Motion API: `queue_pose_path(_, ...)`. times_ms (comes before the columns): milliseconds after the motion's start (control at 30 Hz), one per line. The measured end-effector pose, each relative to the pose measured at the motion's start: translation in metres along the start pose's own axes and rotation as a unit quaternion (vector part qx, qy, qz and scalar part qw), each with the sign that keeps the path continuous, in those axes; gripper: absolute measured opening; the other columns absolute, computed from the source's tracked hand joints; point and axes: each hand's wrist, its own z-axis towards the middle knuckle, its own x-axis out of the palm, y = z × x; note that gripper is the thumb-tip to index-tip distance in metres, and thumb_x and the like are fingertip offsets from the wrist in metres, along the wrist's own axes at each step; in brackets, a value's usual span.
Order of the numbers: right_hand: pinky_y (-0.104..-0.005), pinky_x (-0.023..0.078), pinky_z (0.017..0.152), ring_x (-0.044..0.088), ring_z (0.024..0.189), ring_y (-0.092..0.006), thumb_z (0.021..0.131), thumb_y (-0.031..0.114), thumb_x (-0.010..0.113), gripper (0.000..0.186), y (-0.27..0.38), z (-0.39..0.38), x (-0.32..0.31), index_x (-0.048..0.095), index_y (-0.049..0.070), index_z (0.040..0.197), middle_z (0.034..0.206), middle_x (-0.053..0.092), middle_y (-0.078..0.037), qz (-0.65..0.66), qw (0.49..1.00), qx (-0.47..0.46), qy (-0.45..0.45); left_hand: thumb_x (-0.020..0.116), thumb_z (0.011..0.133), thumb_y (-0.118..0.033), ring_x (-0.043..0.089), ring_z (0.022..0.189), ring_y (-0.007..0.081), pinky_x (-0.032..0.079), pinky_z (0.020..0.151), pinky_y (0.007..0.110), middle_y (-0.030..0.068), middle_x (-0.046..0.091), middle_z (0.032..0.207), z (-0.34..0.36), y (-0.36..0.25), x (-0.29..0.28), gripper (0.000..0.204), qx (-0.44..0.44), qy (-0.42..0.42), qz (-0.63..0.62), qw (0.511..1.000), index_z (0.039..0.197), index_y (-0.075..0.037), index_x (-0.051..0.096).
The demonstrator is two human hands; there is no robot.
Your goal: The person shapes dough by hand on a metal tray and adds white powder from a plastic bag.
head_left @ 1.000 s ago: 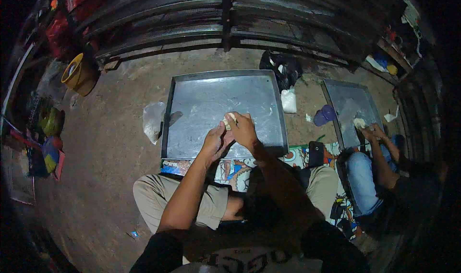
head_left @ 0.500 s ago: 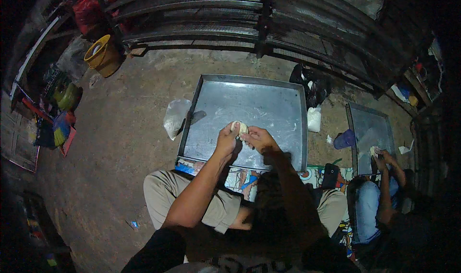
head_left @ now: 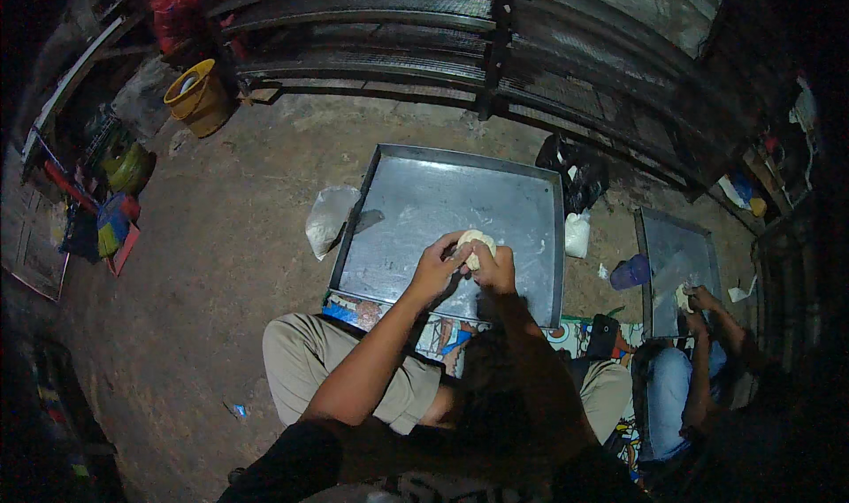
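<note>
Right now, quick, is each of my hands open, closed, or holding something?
Left hand: closed on the pale lump of dough.
Right hand: closed on the same lump.

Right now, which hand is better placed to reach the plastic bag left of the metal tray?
Probably the left hand: it is nearer the plastic bag; the right hand is farther across the metal tray. Both hold the dough.

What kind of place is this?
Maybe a small bakery workroom, or somebody's home; I can't be sure. There's a pale, dough-like lump above a wide metal tray, and a bag of something white beside the tray.
</note>
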Motion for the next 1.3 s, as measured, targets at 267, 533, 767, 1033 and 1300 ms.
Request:
queue_pose_path(267,-0.0288,0.042,0.045,0.054,0.045,-0.0163,0.098,0.059,0.039,0.068,0.008,0.002,0.01,0.067,-0.001,0.08,0.058,0.061,-0.007,-0.084,0.99,0.037,0.106,0.065,0.094,-0.027,0.059,0.082,0.0136,0.047,0.076,0.029,0.0065,0.066,0.089,0.009,0.033,-0.036,0.031,0.067,-0.099,0.262,0.958,0.106,0.001,0.066)
queue_pose_path(533,-0.0209,0.032,0.042,0.046,0.048,-0.0097,0.097,0.064,0.035,0.058,0.018,0.0,0.01,0.058,0.011,0.105,0.071,0.058,-0.003,0.377,0.857,0.272,0.223,0.06,0.096,-0.023,0.059,0.082,0.0137,0.047,0.074,0.029,0.006,0.065,0.088,0.002,0.012,-0.021,0.026,-0.01,-0.083,0.036,0.996,0.105,0.001,0.065)
queue_pose_path(767,-0.0204,0.032,0.042,0.047,0.054,-0.0073,0.099,0.041,0.05,0.032,0.014,-0.001,0.009,0.058,0.01,0.106,0.078,0.059,-0.001,0.469,0.842,0.213,0.163,0.06,0.097,-0.02,0.057,0.099,0.0142,0.045,0.089,0.029,0.0082,0.061,0.11,0.008,0.007,-0.022,0.027,0.122,-0.023,0.139,0.982,0.113,0.002,0.062)
queue_pose_path(1033,-0.0242,0.042,0.057,0.054,0.064,-0.0087,0.095,0.021,0.06,0.018,0.009,0.009,0.002,0.064,0.004,0.091,0.078,0.061,-0.001,0.29,0.956,0.009,0.051,0.063,0.094,-0.015,0.057,0.106,0.0156,0.047,0.092,0.028,0.0116,0.056,0.125,0.009,0.014,-0.021,0.055,-0.03,0.027,-0.143,0.989,0.141,0.0,0.039)
queue_pose_path(1300,-0.0266,0.04,0.06,0.048,0.062,-0.0104,0.1,0.027,0.051,0.032,0.011,0.0,0.009,0.063,-0.001,0.092,0.071,0.055,0.0,-0.077,0.996,-0.052,0.018,0.061,0.096,-0.022,0.061,0.096,0.0151,0.047,0.089,0.029,0.0071,0.065,0.105,0.002,0.014,-0.005,0.031,0.0,-0.066,0.034,0.997,0.117,0.001,0.059)
